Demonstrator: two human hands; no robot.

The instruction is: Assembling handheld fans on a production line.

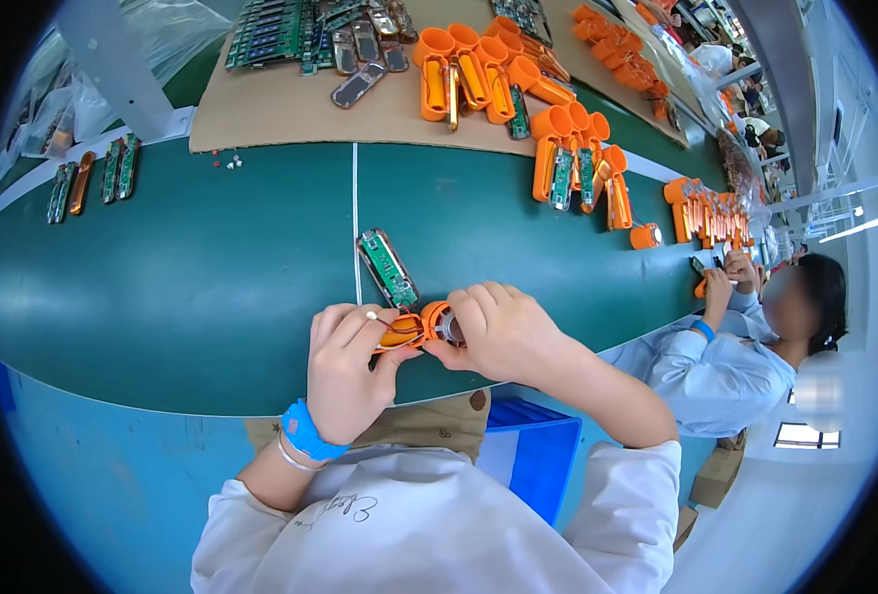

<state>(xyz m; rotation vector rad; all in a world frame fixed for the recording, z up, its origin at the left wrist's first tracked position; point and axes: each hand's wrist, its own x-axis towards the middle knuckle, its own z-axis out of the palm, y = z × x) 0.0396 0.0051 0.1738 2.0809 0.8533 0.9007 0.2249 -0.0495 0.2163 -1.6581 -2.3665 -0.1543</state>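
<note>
Watching remotely, using the white line [355, 198] on the green table [182, 267] as landmark. I've got both hands at the line's near end, working on one orange housing [395, 338]. Housing sits between them, just right of the line: handle part toward the left hand [345, 364], round end toward the right hand [506, 332].

Left hand is closed in on the handle part, fingers on the far side, thumb on the near side. Thin red wires show there, with a small white connector [372, 316] by the fingertips. Right hand pinches the round end, fingers over the top, thumb underneath; a dark round insert is partly visible. I can't tell how hard either hand grips.

Green circuit board [388, 267] lies just right of the line, slanted, near end close to the housing. Can't tell if they touch.

Further out: cardboard sheet [261, 119] across the line's far end; group of orange housings [499, 96] beyond and right of it; a few loose boards [119, 168] well left. Co-worker [721, 361] seated well right of the line, hands on separate parts.
</note>
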